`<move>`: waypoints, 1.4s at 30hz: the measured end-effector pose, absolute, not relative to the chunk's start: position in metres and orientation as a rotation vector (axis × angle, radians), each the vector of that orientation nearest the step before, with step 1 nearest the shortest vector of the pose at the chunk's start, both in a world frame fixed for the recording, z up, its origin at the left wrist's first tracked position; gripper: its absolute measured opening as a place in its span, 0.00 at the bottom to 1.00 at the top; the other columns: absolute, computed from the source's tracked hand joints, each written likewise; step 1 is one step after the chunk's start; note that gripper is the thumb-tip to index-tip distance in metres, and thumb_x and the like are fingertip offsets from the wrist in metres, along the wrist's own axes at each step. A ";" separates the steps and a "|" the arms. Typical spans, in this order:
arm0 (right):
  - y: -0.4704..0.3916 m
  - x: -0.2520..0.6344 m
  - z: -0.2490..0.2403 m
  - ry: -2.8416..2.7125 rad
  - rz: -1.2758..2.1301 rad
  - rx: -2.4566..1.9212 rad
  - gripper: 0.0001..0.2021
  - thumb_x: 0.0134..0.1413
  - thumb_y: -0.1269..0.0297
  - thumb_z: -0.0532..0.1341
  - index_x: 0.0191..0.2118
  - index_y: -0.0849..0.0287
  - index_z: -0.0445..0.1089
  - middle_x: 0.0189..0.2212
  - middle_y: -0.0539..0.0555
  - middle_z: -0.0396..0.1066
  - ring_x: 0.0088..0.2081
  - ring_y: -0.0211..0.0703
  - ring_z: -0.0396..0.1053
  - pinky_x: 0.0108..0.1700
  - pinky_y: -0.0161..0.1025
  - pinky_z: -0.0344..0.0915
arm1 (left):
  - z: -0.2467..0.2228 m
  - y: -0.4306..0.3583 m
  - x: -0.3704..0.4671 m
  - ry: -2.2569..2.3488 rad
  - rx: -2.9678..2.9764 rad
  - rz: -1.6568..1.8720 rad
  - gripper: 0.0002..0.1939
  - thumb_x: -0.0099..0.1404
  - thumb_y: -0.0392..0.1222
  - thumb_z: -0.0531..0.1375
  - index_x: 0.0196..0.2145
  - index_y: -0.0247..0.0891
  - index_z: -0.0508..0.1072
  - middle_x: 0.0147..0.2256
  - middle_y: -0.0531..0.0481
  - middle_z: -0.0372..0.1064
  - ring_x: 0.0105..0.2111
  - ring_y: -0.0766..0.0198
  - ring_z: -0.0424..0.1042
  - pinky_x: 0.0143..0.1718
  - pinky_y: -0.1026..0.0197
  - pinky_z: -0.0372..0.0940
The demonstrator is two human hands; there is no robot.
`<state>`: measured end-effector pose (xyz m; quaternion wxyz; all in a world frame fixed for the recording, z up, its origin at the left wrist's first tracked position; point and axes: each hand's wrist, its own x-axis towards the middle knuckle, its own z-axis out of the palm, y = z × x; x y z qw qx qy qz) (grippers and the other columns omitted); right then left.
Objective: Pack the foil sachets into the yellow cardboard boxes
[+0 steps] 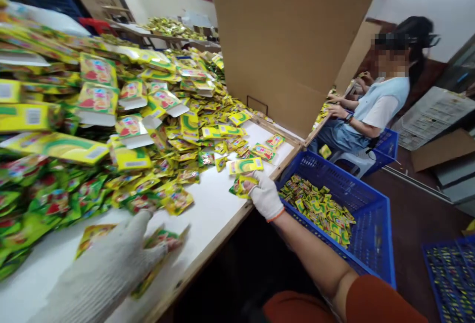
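Note:
My left hand (pixel 115 258), in a whitish glove with bare fingertips, is low over the white tabletop (pixel 211 199) at lower left. Its thumb and fingers are spread, with a yellow-green packet (pixel 159 253) by the thumb; motion blur hides whether it grips this packet. Another yellow packet (pixel 92 236) lies beside its back. At the table's front edge my right hand (pixel 265 195), gloved with an orange cuff, pinches a small yellow-green sachet (pixel 239 186). Just beyond it lies a yellow box (pixel 245 165). Red-and-green packets (pixel 262 151) lie behind that box.
A large heap of yellow boxes (pixel 98 98) and green sachets (pixel 85 192) covers the table's left and back. A tall cardboard sheet (pixel 285 41) stands behind. Right of the table is a blue crate (pixel 374 224) holding sachets. A seated person (pixel 386 95) works beyond it.

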<state>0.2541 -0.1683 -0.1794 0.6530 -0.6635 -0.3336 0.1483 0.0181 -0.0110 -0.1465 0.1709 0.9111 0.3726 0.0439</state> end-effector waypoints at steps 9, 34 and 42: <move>-0.170 0.249 -0.164 -0.994 0.286 -1.650 0.16 0.55 0.53 0.60 0.43 0.60 0.71 0.38 0.56 0.75 0.38 0.44 0.71 0.44 0.42 0.70 | -0.159 -0.065 0.008 1.170 2.738 0.302 0.27 0.58 0.40 0.55 0.55 0.28 0.64 0.50 0.33 0.67 0.51 0.46 0.67 0.51 0.50 0.63; -0.127 0.165 -0.135 -1.855 0.148 -1.696 0.06 0.57 0.71 0.54 0.37 0.60 0.67 0.35 0.57 0.70 0.38 0.45 0.66 0.43 0.40 0.63 | -0.168 -0.071 0.011 0.992 2.830 0.848 0.11 0.58 0.40 0.60 0.39 0.34 0.70 0.33 0.42 0.70 0.34 0.51 0.70 0.38 0.52 0.66; -0.138 0.175 -0.134 -1.555 0.577 -1.636 0.04 0.52 0.65 0.60 0.32 0.59 0.68 0.27 0.51 0.70 0.32 0.40 0.68 0.35 0.36 0.65 | -0.172 -0.080 0.003 0.963 2.928 0.969 0.26 0.54 0.38 0.63 0.51 0.31 0.67 0.40 0.39 0.72 0.38 0.49 0.71 0.37 0.50 0.66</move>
